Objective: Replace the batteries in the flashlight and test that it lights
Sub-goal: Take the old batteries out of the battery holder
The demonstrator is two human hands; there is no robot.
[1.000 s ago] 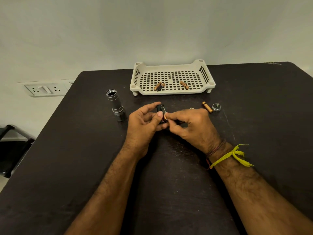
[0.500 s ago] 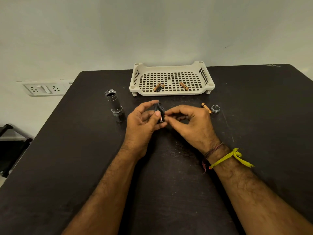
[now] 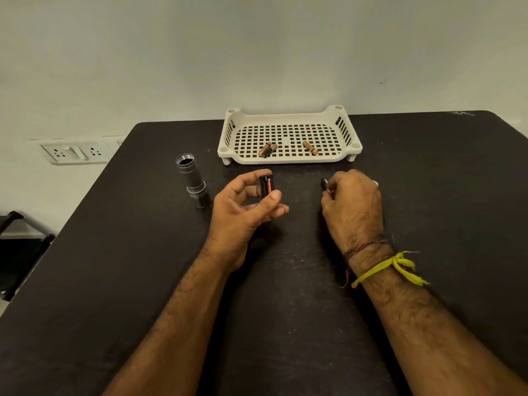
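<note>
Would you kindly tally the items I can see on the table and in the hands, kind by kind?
Batteries: 5 (3 in the tray, 1 in the battery holder in the left hand, 1 pinched by the right hand)
Battery holder: 1
Flashlight body: 1
Tray: 1
Total: 8

arms: bare, no sleeves | right wrist: yellow string [image 3: 391,267]; reddish-brown thread [image 3: 364,247]

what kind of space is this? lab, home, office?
Probably an office or plain indoor workroom, though I can't be sure. A dark table stands against a bare pale wall, a wall socket panel sits at table height, and part of a black chair shows at the left.
</note>
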